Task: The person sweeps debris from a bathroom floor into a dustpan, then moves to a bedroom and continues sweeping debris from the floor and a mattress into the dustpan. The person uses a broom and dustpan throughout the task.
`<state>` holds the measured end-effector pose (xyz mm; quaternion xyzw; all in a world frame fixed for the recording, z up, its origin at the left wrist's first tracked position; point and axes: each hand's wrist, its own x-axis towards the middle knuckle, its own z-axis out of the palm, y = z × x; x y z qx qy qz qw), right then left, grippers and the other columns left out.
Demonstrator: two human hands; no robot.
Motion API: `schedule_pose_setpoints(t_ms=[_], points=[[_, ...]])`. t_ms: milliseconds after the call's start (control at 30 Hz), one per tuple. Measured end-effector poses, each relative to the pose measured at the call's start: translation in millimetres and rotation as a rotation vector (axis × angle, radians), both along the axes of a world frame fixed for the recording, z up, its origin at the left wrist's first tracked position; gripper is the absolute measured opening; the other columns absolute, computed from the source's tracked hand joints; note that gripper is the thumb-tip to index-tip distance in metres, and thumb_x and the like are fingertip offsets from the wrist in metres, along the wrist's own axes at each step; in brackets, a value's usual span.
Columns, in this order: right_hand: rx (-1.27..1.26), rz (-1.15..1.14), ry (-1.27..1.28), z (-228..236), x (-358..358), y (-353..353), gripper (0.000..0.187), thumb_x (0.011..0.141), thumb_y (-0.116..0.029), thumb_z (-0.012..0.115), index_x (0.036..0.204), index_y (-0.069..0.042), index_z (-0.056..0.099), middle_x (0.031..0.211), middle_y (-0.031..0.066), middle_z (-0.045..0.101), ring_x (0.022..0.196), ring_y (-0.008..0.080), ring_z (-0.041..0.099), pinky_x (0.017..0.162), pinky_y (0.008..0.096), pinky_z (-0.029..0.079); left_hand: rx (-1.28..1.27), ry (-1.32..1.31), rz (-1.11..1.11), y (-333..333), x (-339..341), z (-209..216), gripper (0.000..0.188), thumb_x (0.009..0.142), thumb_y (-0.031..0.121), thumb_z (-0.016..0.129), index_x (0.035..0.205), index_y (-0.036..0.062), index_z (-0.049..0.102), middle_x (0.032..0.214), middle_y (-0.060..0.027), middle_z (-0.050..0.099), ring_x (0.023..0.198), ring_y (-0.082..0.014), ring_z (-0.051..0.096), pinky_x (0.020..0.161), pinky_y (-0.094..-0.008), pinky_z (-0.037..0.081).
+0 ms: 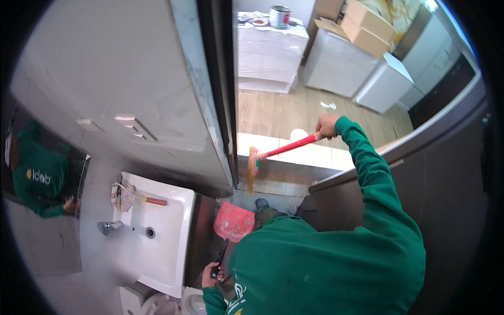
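Observation:
My right hand (327,126) is closed around the red handle of a broom (291,147), out in front at the doorway. The broom's yellowish bristles hang down by the raised sill. Lower and to the left, my left hand (212,275) grips the black handle of a pink dustpan (234,222). Pale dust and bits lie in the pan, which is down at floor level beside my foot (261,203). My green sleeves and body cover part of the floor and the pan's right edge.
A white washbasin (170,231) on a dark cabinet stands left, with a cloth (124,197) and a red-handled tool (155,201) on it. A dark door (446,194) is at right. Beyond the sill are wrapped furniture (270,55), cardboard boxes (367,29) and a paint can (279,17).

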<state>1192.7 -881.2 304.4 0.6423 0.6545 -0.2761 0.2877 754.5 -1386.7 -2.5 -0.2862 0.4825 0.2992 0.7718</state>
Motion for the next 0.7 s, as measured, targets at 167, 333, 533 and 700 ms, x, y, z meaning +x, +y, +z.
schedule_pose_setpoints(t_ms=[167, 333, 533, 700], points=[[0.233, -0.323, 0.108, 1, 11, -69, 0.027, 0.079, -0.026, 0.071, 0.087, 0.000, 0.070, 0.057, 0.0062, 0.060, 0.046, 0.0132, 0.053, 0.043, 0.0311, 0.042, 0.087, -0.170, -0.213, 44, -27, -3, 0.018, 0.079, 0.021, 0.057, 0.076, 0.0049, 0.048, 0.062, -0.0003, 0.047, 0.045, -0.0125, 0.041, 0.037, -0.0237, 0.032], [0.410, -0.673, 0.202, -29, 30, -135, 0.032, 0.079, -0.032, 0.068, 0.080, 0.000, 0.070, 0.063, 0.0120, 0.064, 0.054, 0.0207, 0.062, 0.058, 0.0347, 0.050, 0.195, -0.004, -0.422, 83, -30, 2, 0.019, 0.079, 0.019, 0.058, 0.083, 0.0019, 0.052, 0.064, -0.0009, 0.050, 0.047, -0.0127, 0.044, 0.036, -0.0240, 0.033], [0.785, -0.987, 0.317, -77, 29, -212, 0.028, 0.083, -0.030, 0.064, 0.091, -0.004, 0.069, 0.061, 0.0090, 0.060, 0.049, 0.0176, 0.057, 0.050, 0.0334, 0.046, 0.209, -0.237, -0.505, 135, -18, 18, 0.020, 0.080, 0.018, 0.058, 0.090, 0.0013, 0.053, 0.066, -0.0021, 0.053, 0.047, -0.0124, 0.046, 0.036, -0.0244, 0.034], [0.860, -1.357, 0.558, -87, 39, -259, 0.028, 0.087, -0.029, 0.061, 0.097, -0.004, 0.067, 0.055, 0.0024, 0.055, 0.041, 0.0099, 0.050, 0.036, 0.0276, 0.037, 0.244, -0.263, -0.533, 175, 5, 61, 0.023, 0.081, 0.017, 0.056, 0.096, -0.0002, 0.052, 0.067, -0.0036, 0.050, 0.049, -0.0130, 0.042, 0.038, -0.0246, 0.033]])
